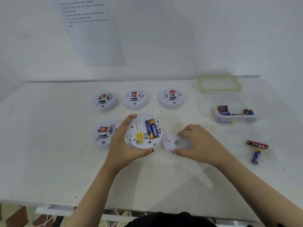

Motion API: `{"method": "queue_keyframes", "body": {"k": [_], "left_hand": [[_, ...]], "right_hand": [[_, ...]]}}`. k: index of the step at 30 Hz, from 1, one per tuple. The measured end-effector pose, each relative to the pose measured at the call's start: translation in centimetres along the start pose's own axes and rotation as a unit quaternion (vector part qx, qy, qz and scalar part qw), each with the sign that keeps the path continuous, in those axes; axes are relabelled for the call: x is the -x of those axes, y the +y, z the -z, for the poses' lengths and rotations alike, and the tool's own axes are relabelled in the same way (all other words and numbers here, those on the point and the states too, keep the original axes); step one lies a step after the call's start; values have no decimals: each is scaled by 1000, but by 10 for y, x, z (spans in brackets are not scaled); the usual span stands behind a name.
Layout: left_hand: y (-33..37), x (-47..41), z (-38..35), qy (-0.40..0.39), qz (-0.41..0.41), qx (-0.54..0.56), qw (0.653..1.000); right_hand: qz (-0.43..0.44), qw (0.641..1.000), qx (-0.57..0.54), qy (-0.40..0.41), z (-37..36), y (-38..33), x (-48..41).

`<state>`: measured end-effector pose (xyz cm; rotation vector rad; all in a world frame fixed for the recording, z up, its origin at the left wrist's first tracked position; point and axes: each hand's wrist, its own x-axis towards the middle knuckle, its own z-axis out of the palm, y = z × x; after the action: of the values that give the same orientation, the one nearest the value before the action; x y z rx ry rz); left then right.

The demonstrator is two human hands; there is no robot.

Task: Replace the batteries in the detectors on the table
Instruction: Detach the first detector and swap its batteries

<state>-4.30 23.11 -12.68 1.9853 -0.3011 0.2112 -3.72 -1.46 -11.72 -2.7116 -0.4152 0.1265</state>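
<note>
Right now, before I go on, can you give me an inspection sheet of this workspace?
Surface: white table, scuffed.
Job's things: open detector with batteries seated; round cover beside it; four upright detectors.
Clutter: red battery and blue battery loose at right; battery box; green-rimmed lid.
Hands: left hand grips open detector; right hand holds round cover.
Cables: pale cord below front edge.
Surroundings: printed sheet on wall.
</note>
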Motion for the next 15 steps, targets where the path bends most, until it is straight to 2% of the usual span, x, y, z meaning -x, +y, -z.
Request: {"method": "queue_keyframes", "body": {"k": [4, 6, 8, 12, 15], "left_hand": [[1, 0, 0, 2, 17, 13, 1000], [3, -1, 0, -6, 32, 35, 999], [2, -3, 0, -22, 39, 42, 998], [4, -6, -1, -34, 36, 49, 998], [9, -7, -3, -32, 25, 48, 998]], "right_hand": [[-55, 980, -166, 97, -1, -10, 1], [-46, 965, -217, 143, 1, -16, 1], [-2, 956, -237, 172, 5, -24, 0], [124, 966, -151, 167, 15, -37, -4], [183, 970, -60, 147, 19, -45, -10]]}}
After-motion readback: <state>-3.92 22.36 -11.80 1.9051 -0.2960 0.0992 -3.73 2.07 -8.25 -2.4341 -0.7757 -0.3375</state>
